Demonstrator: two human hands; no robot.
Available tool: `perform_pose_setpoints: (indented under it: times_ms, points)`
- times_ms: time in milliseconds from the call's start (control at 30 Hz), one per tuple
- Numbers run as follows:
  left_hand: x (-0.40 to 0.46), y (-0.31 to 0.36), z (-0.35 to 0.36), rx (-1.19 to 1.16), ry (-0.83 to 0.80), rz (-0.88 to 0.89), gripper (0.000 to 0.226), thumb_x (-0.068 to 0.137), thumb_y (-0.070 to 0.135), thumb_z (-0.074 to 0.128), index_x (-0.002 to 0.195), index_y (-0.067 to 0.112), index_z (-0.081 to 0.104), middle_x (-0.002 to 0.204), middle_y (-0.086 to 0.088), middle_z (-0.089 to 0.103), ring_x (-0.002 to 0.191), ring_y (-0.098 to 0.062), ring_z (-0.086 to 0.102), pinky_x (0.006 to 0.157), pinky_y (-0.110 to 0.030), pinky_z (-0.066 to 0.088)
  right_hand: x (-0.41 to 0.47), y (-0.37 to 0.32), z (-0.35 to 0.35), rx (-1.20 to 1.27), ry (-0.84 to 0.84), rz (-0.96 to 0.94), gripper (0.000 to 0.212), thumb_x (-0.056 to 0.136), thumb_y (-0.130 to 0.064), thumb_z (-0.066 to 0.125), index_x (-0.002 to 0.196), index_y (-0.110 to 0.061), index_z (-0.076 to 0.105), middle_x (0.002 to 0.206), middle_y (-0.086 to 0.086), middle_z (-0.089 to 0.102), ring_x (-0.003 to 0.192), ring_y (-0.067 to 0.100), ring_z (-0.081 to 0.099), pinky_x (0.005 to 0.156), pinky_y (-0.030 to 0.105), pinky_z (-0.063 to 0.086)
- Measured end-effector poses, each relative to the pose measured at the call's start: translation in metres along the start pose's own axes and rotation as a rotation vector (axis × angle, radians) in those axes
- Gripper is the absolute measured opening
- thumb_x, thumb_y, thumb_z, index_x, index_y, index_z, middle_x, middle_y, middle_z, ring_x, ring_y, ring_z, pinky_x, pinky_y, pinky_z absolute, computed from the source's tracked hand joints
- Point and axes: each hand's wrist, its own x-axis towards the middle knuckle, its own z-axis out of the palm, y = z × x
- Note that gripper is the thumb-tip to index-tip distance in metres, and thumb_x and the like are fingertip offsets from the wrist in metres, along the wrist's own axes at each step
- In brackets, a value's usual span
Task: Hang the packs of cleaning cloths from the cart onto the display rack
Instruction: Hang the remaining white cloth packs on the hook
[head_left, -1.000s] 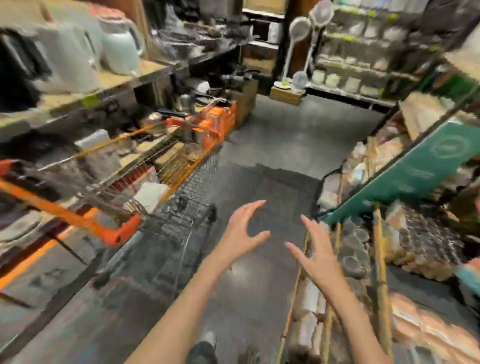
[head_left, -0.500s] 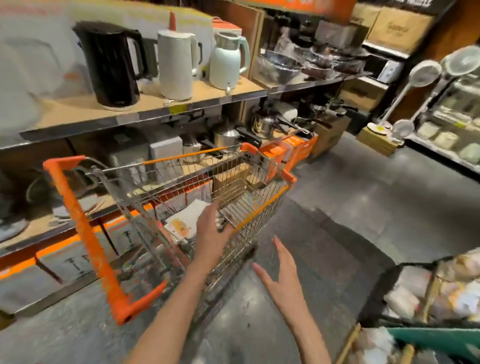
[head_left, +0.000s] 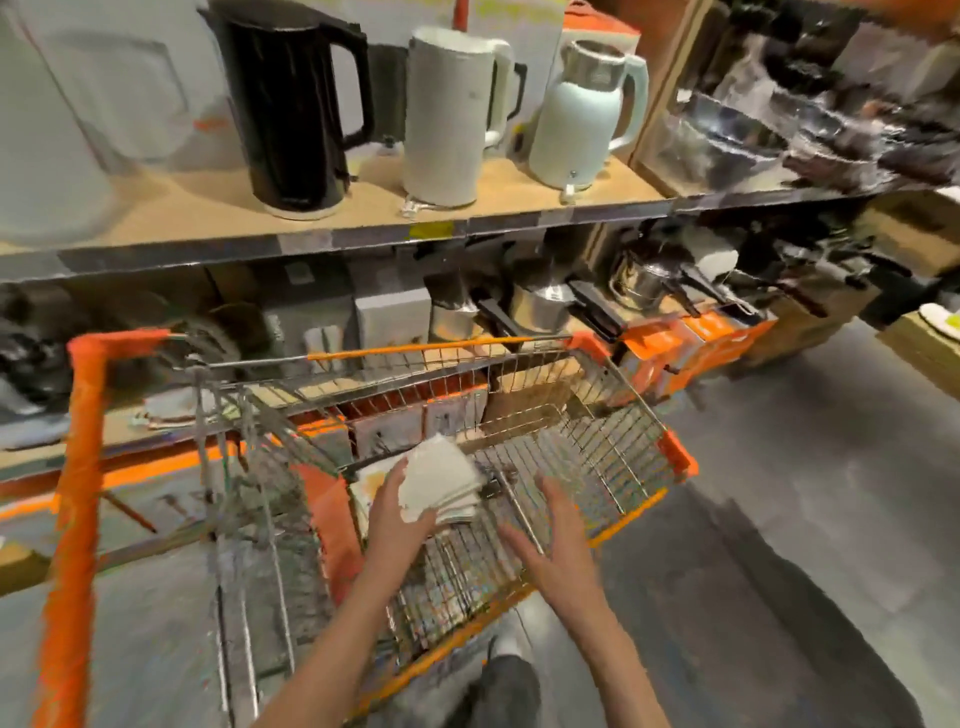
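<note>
A wire shopping cart (head_left: 613, 447) with orange trim stands in front of me. Inside it my left hand (head_left: 397, 512) grips a white pack of cleaning cloths (head_left: 441, 480), tilted up off the cart floor. More flat packs (head_left: 371, 480) lie under and behind it. My right hand (head_left: 553, 540) hovers open inside the cart, just right of the pack, fingers spread and holding nothing. The display rack is out of view.
Behind the cart a wooden shelf (head_left: 363, 218) carries a black kettle (head_left: 291, 104), a white kettle (head_left: 452, 114) and a pale green kettle (head_left: 587, 114). Pots and orange boxes (head_left: 691, 343) fill the lower shelf. The cart's orange handle (head_left: 78, 467) is at left. Grey floor (head_left: 805, 519) lies at right.
The view has turned left from the aisle to the cart. Both hands have reached into the cart, and my left hand has taken hold of a white pack.
</note>
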Motion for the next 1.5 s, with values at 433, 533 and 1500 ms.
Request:
perform_pose_setpoints:
  times_ms: [433,533,1500]
  points:
    - [0.089,-0.037,0.070,-0.379,0.563,-0.448,0.067,0.081,-0.006,0.069,0.135,0.019,0.039,0.123,0.007,0.051,0.118,-0.012,0.049,0.083,-0.008,0.039,0.225,0.047,0.039,-0.144,-0.624,-0.343,0.075,0.084,-0.061,0.051,0.144,-0.044,0.008,0.153,-0.013,0.023,0.140,0.008,0.022,0.114,0.032,0.025]
    - [0.103,-0.070,0.084,-0.410,0.705,-0.541,0.058,0.077,0.008,0.077,0.124,0.024,0.048,0.116,0.009,0.054,0.117,-0.019,0.053,0.086,-0.021,0.042,0.264,0.054,0.075,-0.182,-0.787,-0.387,0.077,0.086,-0.054,0.054,0.148,-0.032,0.014,0.153,-0.011,0.023,0.140,0.009,0.023,0.114,0.031,0.024]
    - [0.184,-0.270,0.156,-0.379,0.915,-0.737,0.084,0.078,-0.009,0.071,0.146,0.015,0.028,0.145,-0.018,0.017,0.112,-0.017,0.031,0.079,-0.005,0.037,0.377,0.162,0.370,-0.505,-1.109,-0.454,0.106,0.065,-0.056,0.076,0.148,-0.026,0.017,0.150,0.001,0.034,0.137,0.024,0.033,0.108,0.037,0.032]
